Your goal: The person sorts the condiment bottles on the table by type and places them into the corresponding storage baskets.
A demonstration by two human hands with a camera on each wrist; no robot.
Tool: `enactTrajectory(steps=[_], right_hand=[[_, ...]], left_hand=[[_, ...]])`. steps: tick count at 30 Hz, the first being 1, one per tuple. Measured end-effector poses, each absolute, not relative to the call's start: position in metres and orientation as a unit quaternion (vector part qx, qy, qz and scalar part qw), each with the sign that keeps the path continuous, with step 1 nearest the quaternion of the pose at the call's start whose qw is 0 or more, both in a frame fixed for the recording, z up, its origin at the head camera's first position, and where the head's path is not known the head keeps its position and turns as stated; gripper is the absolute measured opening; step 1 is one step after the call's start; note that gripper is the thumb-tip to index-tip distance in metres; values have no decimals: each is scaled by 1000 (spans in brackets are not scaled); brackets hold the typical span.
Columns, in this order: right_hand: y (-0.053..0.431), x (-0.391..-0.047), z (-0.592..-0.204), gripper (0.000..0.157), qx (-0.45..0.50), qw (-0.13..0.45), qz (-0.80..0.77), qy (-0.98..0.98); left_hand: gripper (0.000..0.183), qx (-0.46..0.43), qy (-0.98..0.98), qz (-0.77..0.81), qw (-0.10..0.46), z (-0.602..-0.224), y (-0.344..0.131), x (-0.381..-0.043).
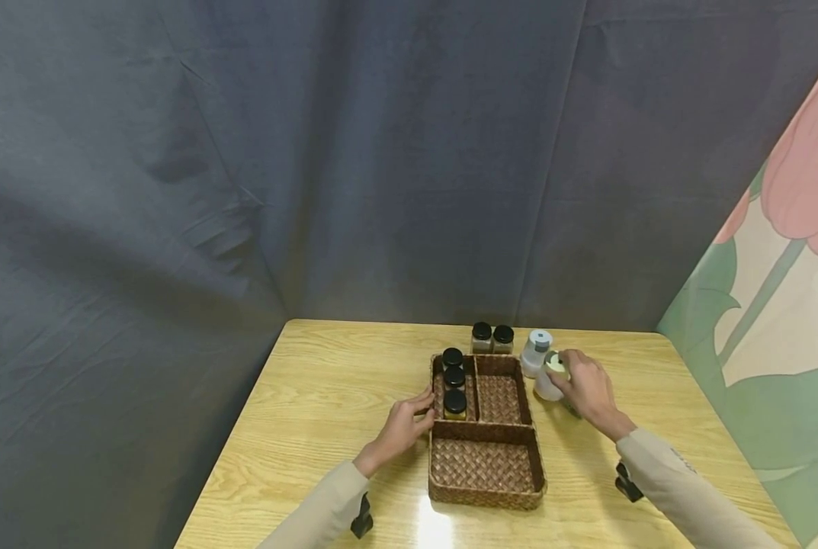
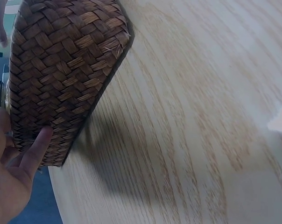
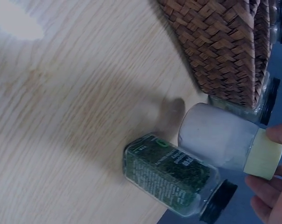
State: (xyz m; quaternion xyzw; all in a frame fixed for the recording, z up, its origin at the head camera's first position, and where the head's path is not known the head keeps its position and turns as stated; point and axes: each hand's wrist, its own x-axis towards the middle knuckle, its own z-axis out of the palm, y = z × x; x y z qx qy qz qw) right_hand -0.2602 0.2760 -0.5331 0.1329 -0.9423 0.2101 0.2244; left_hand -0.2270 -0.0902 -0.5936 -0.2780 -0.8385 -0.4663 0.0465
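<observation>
A brown woven basket (image 1: pixel 487 496) with three compartments stands on the table. My left hand (image 1: pixel 403 428) is at its left side, and in the left wrist view a fairly straight finger touches the outer wall (image 2: pixel 61 70). Three black-lidded jars (image 1: pixel 454 404) stand in a row in the back left compartment. Right of the basket, my right hand (image 1: pixel 589 387) pinches the pale yellow-green lid of a jar with whitish contents (image 3: pixel 218 135). Beside that jar is a black-lidded jar of green dried herbs (image 3: pixel 169 175), mostly hidden by my hand in the head view.
Two more black-lidded jars (image 1: pixel 481 337) stand behind the basket. A clear jar with a whitish lid (image 1: pixel 536 352) is at its back right corner. A dark grey curtain (image 1: pixel 409 168) hangs behind the wooden table (image 1: pixel 340 366); a flower-patterned surface (image 1: pixel 779 366) lies to the right.
</observation>
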Motion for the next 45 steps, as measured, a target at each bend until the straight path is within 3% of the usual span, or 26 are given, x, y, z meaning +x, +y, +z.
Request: enactTrajectory(steps=[19,32,45], right_hand=[[262,-256,-515,38,147,242,222,-933],[250,-261,-488,37,169,282,249,-911],[223,-267,-477,38,193,286,258,-902]], left_hand=[[38,-264,-845,-464,31,-591,-90,-226],[36,-279,-832,-477,51,-593,-91,-225],[35,-274,-834,-476,50,-595,-91,-227]])
